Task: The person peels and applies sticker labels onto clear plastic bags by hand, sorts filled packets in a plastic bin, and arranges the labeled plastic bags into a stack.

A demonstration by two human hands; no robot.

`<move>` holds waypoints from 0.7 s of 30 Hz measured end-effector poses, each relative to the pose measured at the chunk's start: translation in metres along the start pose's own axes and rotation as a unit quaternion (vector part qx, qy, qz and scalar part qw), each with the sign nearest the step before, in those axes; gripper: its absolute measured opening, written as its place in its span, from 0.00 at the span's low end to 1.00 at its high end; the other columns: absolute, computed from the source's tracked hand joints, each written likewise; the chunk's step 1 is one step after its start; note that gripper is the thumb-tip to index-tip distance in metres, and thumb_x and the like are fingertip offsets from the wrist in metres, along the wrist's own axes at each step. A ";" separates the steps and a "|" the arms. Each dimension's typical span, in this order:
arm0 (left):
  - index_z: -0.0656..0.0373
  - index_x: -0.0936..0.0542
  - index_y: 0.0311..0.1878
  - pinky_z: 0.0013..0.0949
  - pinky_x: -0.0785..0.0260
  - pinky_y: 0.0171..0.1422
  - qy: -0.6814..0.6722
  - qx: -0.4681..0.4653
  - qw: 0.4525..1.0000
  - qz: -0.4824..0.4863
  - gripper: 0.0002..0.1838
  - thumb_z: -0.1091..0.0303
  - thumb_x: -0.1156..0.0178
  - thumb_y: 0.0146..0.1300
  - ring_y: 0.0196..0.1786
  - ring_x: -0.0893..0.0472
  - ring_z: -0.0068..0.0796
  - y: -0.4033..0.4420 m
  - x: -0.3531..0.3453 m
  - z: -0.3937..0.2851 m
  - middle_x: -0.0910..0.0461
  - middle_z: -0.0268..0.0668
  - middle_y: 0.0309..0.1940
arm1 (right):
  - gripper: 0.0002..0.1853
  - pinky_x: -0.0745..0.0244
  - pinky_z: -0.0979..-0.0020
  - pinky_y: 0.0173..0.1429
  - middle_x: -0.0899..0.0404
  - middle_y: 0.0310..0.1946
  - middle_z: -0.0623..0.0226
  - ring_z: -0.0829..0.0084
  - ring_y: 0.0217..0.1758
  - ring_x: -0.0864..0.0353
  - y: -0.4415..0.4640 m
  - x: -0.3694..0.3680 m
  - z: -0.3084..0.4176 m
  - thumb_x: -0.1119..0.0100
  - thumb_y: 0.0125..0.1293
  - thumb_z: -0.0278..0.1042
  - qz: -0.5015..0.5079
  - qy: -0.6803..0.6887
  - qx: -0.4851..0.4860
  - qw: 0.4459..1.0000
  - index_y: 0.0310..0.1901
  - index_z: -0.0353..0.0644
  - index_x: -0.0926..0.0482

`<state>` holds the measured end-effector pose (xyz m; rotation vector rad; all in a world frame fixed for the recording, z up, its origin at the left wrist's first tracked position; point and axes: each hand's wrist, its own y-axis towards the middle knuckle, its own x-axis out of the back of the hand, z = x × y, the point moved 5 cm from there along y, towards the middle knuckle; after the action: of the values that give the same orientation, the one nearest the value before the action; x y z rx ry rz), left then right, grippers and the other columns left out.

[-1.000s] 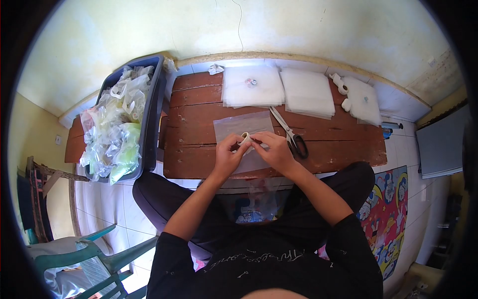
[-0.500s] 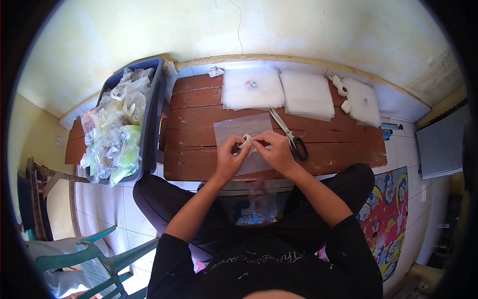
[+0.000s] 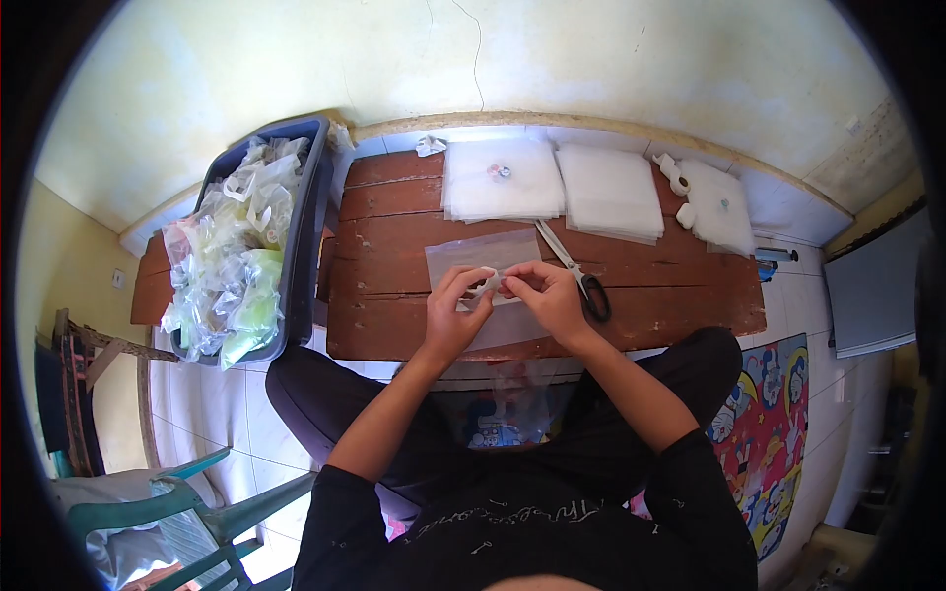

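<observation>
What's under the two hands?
A clear plastic sheet, lying on the brown wooden table; parts show around the left hand and right hand. Whatever is directly beneath the hands and the small white item between them is covered.

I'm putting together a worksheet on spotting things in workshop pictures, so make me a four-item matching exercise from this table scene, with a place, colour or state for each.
Things:
1. scissors
2. clear plastic sheet
3. small white roll
4. dark bin

Descriptions:
A. between the left hand and the right hand
B. heaped with crumpled plastic
C. black-handled
D. spread beneath the hands

Pairs: 1-C, 2-D, 3-A, 4-B
</observation>
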<state>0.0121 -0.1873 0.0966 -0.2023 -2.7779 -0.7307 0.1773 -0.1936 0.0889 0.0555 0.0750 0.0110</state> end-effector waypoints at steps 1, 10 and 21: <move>0.61 0.18 0.47 0.27 0.24 0.44 0.014 -0.017 1.000 -0.002 0.16 0.82 0.34 0.54 0.44 0.18 0.29 0.002 0.000 -0.004 0.20 0.40 0.43 | 0.06 0.18 0.75 0.46 0.14 0.33 0.61 0.75 0.38 0.14 0.001 0.001 -0.001 0.38 0.65 0.23 0.000 0.000 0.001 1.000 0.41 0.30 0.17; 0.57 0.16 0.46 0.35 0.23 0.47 0.107 -0.126 0.986 0.029 0.18 0.82 0.32 0.49 0.44 0.17 0.40 0.001 0.004 -0.014 0.20 0.42 0.43 | 0.07 0.21 0.75 0.46 0.16 0.35 0.64 0.77 0.38 0.17 0.004 0.007 -0.009 0.38 0.66 0.23 -0.029 0.032 -0.034 0.999 0.43 0.31 0.18; 0.53 0.15 0.45 0.43 0.24 0.50 0.254 0.060 0.965 0.024 0.13 0.73 0.39 0.56 0.44 0.18 0.47 0.014 0.052 0.040 0.21 0.43 0.44 | 0.14 0.22 0.77 0.48 0.17 0.39 0.65 0.78 0.42 0.18 0.011 0.011 -0.035 0.36 0.61 0.20 -0.024 0.005 -0.084 0.996 0.50 0.31 0.20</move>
<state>-0.0431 -0.1519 0.0839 -0.0471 -2.3080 -0.5107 0.1856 -0.1801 0.0534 -0.1141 0.0845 -0.0299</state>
